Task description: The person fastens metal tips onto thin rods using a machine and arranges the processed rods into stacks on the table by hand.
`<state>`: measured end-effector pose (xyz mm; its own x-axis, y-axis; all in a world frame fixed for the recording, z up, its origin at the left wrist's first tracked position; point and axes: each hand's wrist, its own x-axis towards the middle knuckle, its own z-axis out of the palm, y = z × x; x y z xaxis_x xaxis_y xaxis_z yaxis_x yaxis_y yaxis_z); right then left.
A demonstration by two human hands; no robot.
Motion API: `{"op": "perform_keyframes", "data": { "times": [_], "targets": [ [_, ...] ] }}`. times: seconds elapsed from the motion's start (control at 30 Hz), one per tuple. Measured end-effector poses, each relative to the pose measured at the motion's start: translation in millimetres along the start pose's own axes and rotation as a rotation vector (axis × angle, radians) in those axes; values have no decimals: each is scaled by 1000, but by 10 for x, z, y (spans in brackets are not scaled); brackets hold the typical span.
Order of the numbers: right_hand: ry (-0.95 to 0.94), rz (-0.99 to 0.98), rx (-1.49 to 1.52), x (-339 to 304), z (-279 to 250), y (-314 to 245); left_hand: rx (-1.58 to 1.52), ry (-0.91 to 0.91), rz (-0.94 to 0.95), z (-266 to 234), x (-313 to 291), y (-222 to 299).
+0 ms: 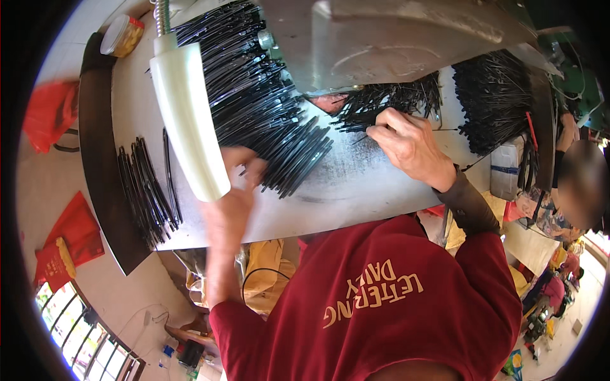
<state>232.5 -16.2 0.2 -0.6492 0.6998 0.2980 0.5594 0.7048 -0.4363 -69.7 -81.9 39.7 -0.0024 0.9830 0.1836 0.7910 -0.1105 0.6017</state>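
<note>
My left hand (pixel 240 173) is smeared by motion beside the white lamp head (pixel 190 120), which partly covers it. It is close to the left ends of a wide row of slim, glossy black rods (pixel 295 155); its grip cannot be made out. My right hand (pixel 410 143) has thumb and forefinger pinched together at the near edge of a loose heap of thin black strips (pixel 400 95). Whatever lies between those fingertips is too small to name. Above the heap hangs a big worn metal machine part (pixel 406 41), hiding the heap's far side.
A smaller batch of black rods (pixel 143 190) lies on the left of the pale metal table (pixel 279 219). A dense pile of thin black strips (pixel 492 101) is at the right, near a grey box (pixel 506 168). A lidded jar (pixel 122 36) stands far left. Another person (pixel 575 184) is at right.
</note>
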Motion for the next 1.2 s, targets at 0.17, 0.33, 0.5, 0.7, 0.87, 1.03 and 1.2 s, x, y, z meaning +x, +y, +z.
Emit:
{"op": "perform_keyframes", "data": {
  "times": [0.17, 0.33, 0.5, 0.7, 0.87, 1.03, 1.2],
  "targets": [
    [58, 16, -51, 100, 72, 3, 224, -32, 223, 716, -274, 272],
    [182, 136, 174, 155, 93, -47, 285, 73, 330, 819, -258, 185],
    [135, 169, 131, 178, 35, -128, 201, 68, 241, 665, -207, 297],
    [148, 215, 278, 245, 142, -386, -142, 76, 126, 558, 70, 348],
    [157, 343, 478, 383, 194, -582, -398, 26, -53, 595, 257, 354],
    [261, 409, 483, 414, 226, -529, -396, 68, -37, 638, 314, 340],
    [279, 422, 530, 437, 264, -487, -376, 139, 48, 690, 325, 313]
  ]
}}
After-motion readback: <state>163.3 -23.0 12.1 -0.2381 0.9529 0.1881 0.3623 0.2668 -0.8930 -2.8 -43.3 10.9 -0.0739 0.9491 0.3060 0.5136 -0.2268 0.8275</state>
